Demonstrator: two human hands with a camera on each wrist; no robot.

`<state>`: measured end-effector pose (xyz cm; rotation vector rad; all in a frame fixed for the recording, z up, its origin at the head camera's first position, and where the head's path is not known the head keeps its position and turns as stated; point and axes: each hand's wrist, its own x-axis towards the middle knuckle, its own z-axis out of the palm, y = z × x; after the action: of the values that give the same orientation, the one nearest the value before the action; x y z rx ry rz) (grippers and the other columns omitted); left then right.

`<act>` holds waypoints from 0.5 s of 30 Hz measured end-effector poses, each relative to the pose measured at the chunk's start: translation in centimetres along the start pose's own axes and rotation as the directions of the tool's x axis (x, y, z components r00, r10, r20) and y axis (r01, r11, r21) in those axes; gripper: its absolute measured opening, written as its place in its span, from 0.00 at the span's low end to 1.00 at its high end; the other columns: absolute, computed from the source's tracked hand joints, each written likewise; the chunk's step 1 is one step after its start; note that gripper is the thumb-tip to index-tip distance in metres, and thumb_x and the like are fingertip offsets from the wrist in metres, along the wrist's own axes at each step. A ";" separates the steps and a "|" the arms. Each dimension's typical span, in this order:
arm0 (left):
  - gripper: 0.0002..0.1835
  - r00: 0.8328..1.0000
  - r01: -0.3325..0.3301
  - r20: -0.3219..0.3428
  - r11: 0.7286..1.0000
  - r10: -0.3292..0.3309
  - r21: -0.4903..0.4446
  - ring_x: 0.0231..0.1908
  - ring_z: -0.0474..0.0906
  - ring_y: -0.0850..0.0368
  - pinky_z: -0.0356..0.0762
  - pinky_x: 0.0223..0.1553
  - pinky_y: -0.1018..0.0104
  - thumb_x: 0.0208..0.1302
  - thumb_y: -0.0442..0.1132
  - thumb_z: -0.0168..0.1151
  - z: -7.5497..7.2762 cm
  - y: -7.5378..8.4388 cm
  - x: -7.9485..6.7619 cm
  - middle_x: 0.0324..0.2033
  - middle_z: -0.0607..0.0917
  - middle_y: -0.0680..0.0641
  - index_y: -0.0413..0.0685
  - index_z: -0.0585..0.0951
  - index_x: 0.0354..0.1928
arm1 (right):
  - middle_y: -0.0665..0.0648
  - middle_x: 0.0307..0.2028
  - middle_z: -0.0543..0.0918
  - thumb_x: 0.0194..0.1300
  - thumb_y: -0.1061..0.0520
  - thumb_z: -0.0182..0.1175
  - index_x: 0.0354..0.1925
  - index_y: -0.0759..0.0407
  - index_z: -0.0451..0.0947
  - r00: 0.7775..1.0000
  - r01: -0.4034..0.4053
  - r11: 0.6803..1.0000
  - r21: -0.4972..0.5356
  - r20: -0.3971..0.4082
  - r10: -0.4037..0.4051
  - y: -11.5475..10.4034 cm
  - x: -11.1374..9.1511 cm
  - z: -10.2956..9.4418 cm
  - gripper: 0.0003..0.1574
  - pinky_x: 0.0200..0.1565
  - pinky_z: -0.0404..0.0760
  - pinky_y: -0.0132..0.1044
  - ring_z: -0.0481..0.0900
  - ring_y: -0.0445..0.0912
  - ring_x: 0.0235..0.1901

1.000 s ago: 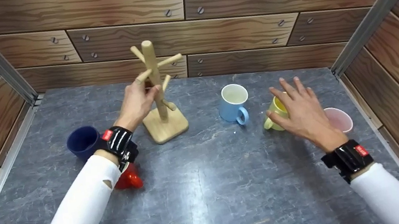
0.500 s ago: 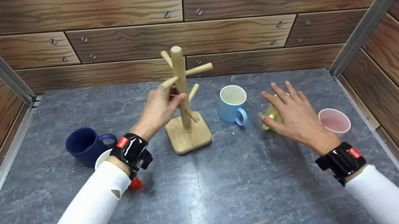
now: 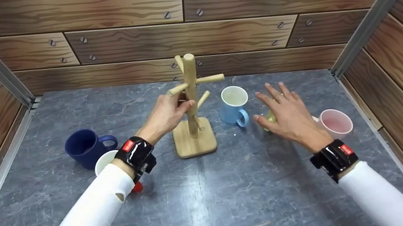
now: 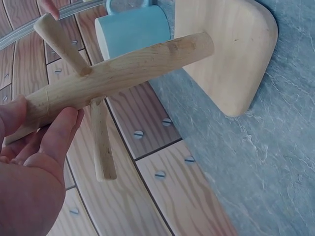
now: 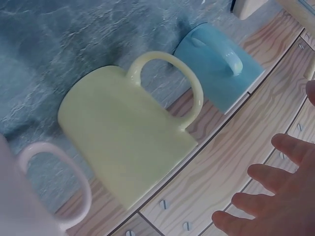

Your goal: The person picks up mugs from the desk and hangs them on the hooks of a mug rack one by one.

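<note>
Fingers of the left hand (image 3: 164, 114) curl round the post of the stand (image 3: 193, 121) below its upper pegs, thumb on the near side. The stand is upright near the middle of the tabletop (image 3: 242, 185), left of the blue mug (image 3: 232, 114) and apart from it; its base looks flat, though full contact is hard to confirm. Fingers of the right hand (image 3: 287, 117) spread wide, holding nothing, above the yellow mug (image 5: 120, 128) and clear of it. Just right is the pink mug (image 3: 335, 122); at the left are the navy mug (image 3: 85, 148) and the mostly hidden red mug (image 3: 137, 186).

To seat the stand well, press straight down the post and loosen only once the base bears evenly, backing out left so no peg catches. Sliding it farther right would risk bumping the blue mug. Any grasp on the yellow mug should respect its left-facing handle.
</note>
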<state>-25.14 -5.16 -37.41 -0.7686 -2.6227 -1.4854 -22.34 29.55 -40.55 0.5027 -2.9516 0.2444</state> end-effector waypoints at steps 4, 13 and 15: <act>0.22 0.998 0.060 0.010 0.997 -0.060 -0.042 0.54 0.85 0.46 0.84 0.55 0.59 0.74 0.35 0.63 0.1 0.3 0.2 0.54 0.86 0.35 0.40 0.76 0.66 | 0.66 0.79 0.57 0.73 0.32 0.56 0.78 0.53 0.63 1.000 0.008 1.000 -0.013 -0.005 -0.008 -0.4 0.9 0.2 0.46 0.71 0.52 0.73 0.48 0.71 0.77; 0.33 0.992 0.119 0.036 0.992 -0.118 -0.038 0.62 0.80 0.44 0.80 0.61 0.53 0.69 0.47 0.69 -0.8 0.2 -0.6 0.66 0.79 0.41 0.49 0.71 0.73 | 0.65 0.79 0.55 0.71 0.32 0.60 0.79 0.53 0.61 1.000 0.030 0.999 0.016 0.000 -0.030 -1.8 2.5 1.1 0.49 0.73 0.52 0.71 0.48 0.70 0.78; 0.36 0.991 0.125 0.040 0.992 -0.125 0.002 0.63 0.78 0.44 0.80 0.60 0.50 0.68 0.51 0.68 -1.3 -0.2 -1.0 0.69 0.76 0.41 0.52 0.68 0.75 | 0.65 0.80 0.55 0.70 0.32 0.60 0.79 0.53 0.60 0.999 0.032 0.999 0.015 0.013 -0.032 -2.1 2.9 1.2 0.51 0.72 0.53 0.71 0.48 0.70 0.78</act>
<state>-24.57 -6.71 -37.09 -0.6514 -2.7466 -1.5158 -24.45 26.45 -40.99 0.5548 -2.9545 0.2609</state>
